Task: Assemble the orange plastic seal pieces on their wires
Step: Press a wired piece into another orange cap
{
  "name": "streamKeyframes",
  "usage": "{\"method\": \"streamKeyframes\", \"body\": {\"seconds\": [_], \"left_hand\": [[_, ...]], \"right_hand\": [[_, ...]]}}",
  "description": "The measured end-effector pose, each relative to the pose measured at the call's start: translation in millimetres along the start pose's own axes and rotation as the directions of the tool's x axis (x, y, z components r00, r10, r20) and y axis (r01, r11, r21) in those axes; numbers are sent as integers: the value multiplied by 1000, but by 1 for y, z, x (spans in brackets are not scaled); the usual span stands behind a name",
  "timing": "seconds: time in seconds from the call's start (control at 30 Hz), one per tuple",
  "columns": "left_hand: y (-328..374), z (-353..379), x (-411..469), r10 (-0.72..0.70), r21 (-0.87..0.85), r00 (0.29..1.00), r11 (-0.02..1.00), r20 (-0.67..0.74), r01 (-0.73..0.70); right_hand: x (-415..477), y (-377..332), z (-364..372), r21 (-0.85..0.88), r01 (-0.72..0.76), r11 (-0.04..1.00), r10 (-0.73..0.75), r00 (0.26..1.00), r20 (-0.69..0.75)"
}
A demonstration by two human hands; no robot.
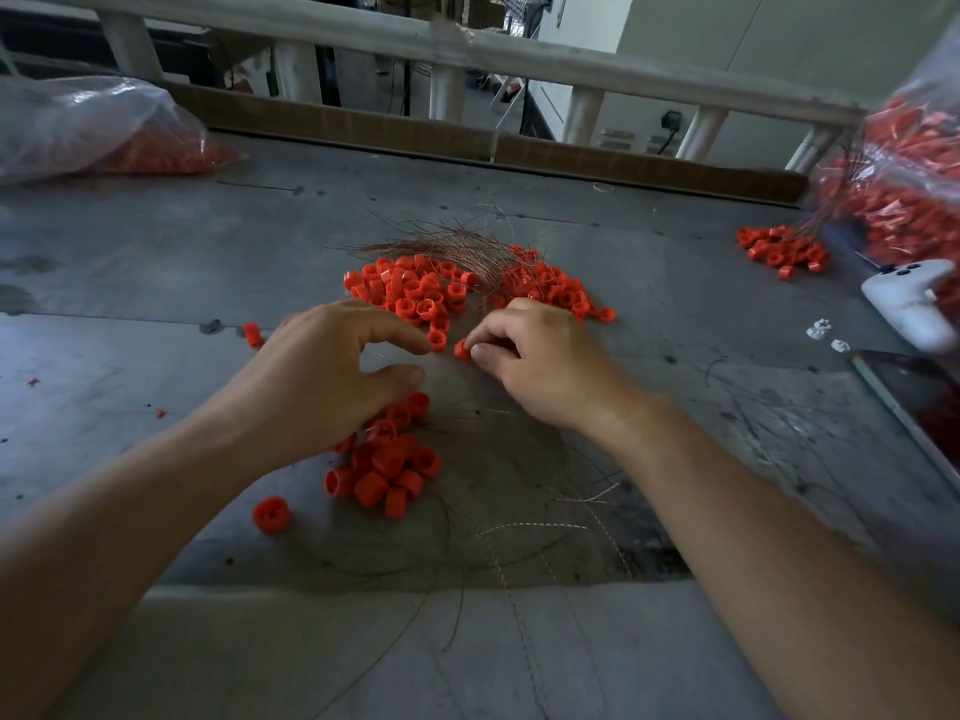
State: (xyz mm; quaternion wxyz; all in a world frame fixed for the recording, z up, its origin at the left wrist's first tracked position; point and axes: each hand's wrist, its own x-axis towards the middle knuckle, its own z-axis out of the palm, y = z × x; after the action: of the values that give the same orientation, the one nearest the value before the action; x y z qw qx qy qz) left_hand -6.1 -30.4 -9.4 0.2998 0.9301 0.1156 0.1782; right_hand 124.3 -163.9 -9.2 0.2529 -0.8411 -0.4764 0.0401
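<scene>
Orange seal piece (462, 350) pinched in right grip (540, 366) over grey tabletop (156, 262) | left grip (322, 366) arched, holding anything or not: cannot tell | near pile (389, 470) partly hidden under it | bag (904, 163) at right cut off

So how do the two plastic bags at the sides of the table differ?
The left bag lies slumped, with few orange pieces in it. The right bag bulges, packed with orange pieces, and thin wires show at its edge; the left bag shows none. Both are clear plastic.
</scene>
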Motion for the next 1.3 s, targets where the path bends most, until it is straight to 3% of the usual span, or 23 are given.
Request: {"method": "streamKeyframes", "body": {"seconds": [0.2, 0.37, 0.73, 0.83, 0.97, 1.03, 1.17, 1.3], "left_hand": [[1, 1, 0, 10, -17, 1000, 1000, 0, -10], [2, 0, -1, 24, -32, 1000, 999, 8, -23], [3, 1, -2, 48, -54, 999, 997, 14, -47], [3, 1, -2, 32, -75, 999, 997, 1, -32], [4, 0, 0, -35, -297, 995, 955, -90, 7], [6, -3, 0, -73, -467, 995, 884, -73, 30], [13, -7, -2, -63, -664, 998, 747, -23, 32], [20, -8, -4, -45, -747, 998, 662, 42, 61]], "right_hand": [[0, 0, 0, 20, 7, 1000, -6, 998, -68], [0, -1, 4, -58, 27, 998, -25, 999, 30], [1, 2, 3, -53, 42, 998, -44, 999, -32], [1, 1, 0, 62, 14, 998, -11, 999, -50], [-6, -6, -16, 458, 31, 888, 13, 996, -91], [-11, -11, -21, 561, 84, 823, -26, 993, -112], [-20, -23, -22, 645, 140, 751, -81, 989, -121], [-24, -28, -18, 590, 168, 790, -109, 985, -134]]}}
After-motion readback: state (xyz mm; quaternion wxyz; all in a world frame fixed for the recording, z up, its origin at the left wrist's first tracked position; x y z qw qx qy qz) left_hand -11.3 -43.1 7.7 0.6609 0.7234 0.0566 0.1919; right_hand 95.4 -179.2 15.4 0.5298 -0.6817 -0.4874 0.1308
